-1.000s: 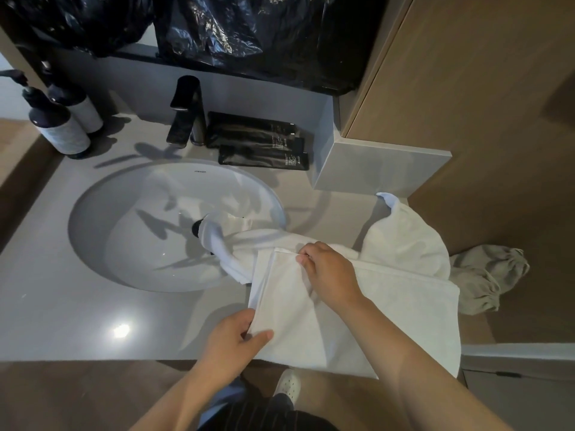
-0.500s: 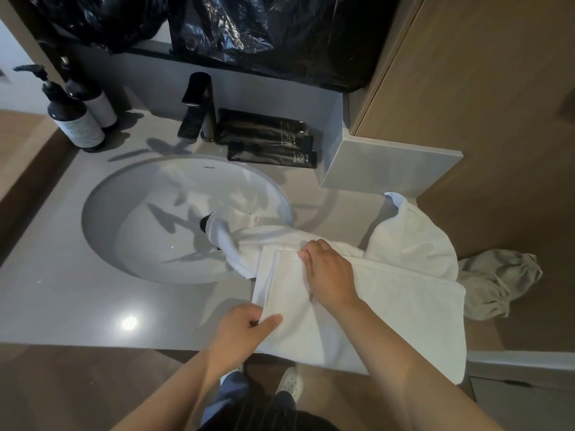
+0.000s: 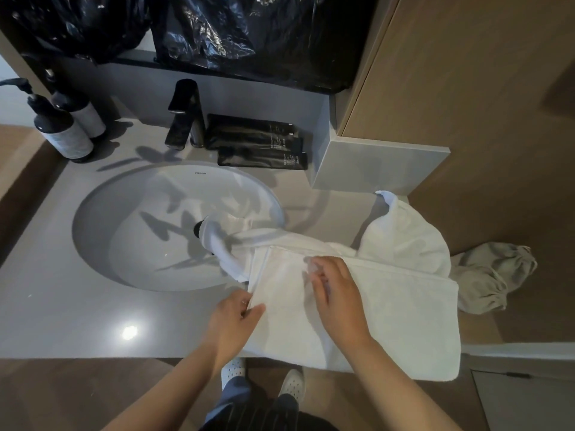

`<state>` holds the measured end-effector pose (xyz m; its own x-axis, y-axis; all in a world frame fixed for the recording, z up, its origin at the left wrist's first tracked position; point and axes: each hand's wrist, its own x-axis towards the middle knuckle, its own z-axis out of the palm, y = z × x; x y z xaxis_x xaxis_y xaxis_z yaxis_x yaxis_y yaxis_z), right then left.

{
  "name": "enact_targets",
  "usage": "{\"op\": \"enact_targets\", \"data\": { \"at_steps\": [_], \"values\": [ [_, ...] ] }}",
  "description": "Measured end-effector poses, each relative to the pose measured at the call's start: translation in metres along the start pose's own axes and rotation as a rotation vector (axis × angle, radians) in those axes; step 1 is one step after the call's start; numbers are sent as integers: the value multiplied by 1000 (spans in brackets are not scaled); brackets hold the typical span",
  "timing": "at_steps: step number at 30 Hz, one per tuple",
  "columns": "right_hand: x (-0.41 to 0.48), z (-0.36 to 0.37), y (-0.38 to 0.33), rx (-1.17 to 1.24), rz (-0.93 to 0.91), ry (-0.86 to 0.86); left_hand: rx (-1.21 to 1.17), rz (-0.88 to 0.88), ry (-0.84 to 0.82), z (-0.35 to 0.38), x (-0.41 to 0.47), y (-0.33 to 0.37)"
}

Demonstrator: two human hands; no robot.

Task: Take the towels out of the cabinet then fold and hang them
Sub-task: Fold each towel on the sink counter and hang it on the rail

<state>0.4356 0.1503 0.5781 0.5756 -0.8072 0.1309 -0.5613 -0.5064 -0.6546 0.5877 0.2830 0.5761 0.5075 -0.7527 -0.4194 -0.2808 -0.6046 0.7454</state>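
A white towel (image 3: pixel 401 315) lies folded flat on the grey counter (image 3: pixel 62 306), its near edge hanging over the front. My left hand (image 3: pixel 231 325) pinches the towel's left edge between thumb and fingers. My right hand (image 3: pixel 336 293) rests on top of the towel near its far left corner; its fingertips are blurred. A second white towel (image 3: pixel 404 237) lies crumpled behind the first, one end trailing into the sink (image 3: pixel 149 231).
A black faucet (image 3: pixel 185 115), black tubes (image 3: pixel 258 141) and two pump bottles (image 3: pixel 62 129) stand behind the sink. A beige cloth bag (image 3: pixel 488 281) lies on the floor at right. A wooden cabinet wall (image 3: pixel 482 88) rises at right. Black plastic (image 3: pixel 249 35) covers the mirror area.
My right hand has drawn back slightly toward me from the towel's far edge. My left hand still pinches the left edge. The view has shifted a little.
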Motion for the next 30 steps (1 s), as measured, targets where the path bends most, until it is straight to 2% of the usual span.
{"op": "enact_targets", "data": {
  "at_steps": [2, 5, 8, 10, 13, 18, 20, 23, 24, 27, 28, 30],
  "values": [
    [-14, -5, 13, -78, 1, 34, -58, -15, -5, -3, 4, 7],
    [-24, -6, 25, -160, -6, -3, -144, -66, 41, -2, 13, 14],
    [-30, 1, 33, -399, -125, -88, -175, -101, 136, 2, 19, 13],
    [-35, 2, 42, -554, -146, -175, -132, -85, 156, 6, 21, 12],
    [-40, -4, 60, -640, -109, -223, -39, -38, 151, 11, 21, 10],
    [-43, -19, 74, -625, 24, -157, 101, 24, 115, 11, 21, 10],
    [-45, -26, 78, -602, 86, -121, 242, 144, 192, 5, 15, 14],
    [-44, -29, 76, -587, 123, -116, 439, 490, 399, 1, 13, 21],
    [-43, -26, 73, -576, 135, -113, 441, 598, 404, 2, 14, 27],
    [-42, -20, 65, -552, 179, -106, 570, 822, 198, 21, 25, 48],
    [-42, -19, 65, -552, 188, -104, 684, 842, 104, 30, 31, 52],
    [-42, -22, 69, -558, 178, -109, 878, 764, -34, 41, 44, 53]
  ]
}}
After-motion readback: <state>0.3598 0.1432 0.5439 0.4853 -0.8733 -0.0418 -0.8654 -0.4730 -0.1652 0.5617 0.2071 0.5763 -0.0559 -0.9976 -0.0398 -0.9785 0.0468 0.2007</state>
